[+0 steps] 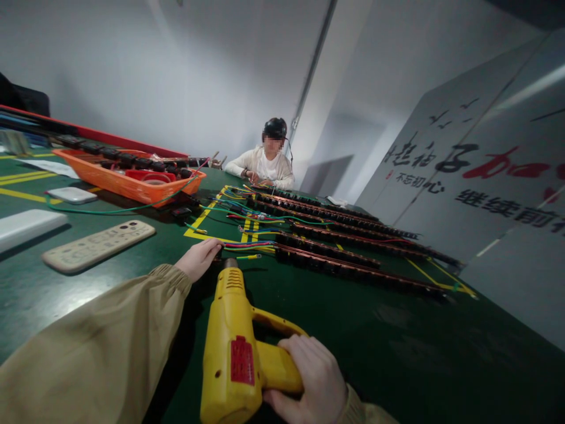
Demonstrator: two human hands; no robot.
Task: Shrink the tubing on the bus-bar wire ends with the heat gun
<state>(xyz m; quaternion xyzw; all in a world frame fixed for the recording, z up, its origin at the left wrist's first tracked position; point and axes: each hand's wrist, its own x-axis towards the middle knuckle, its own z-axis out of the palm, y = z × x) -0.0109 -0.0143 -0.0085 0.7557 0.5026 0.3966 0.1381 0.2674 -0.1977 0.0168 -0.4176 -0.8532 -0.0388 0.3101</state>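
Head view: right fingers (305,353) wrap the handle (279,366) of the yellow heat gun (232,327), probably rigid, moderately heavy, best held there; left fingers (210,248), nozzle (230,263) just beside them, pinch coloured wires (249,245), likely light, flexible.

The left arm (101,347) stretches forward, cuff gathered at the wrist, the left hand (199,259) with fingers drawn together — the right hand (311,377), nearer the body, curls in a firm grip.

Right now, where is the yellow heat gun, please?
In the head view, the yellow heat gun is low, just left of centre, in the right grip, nozzle near the left grip.
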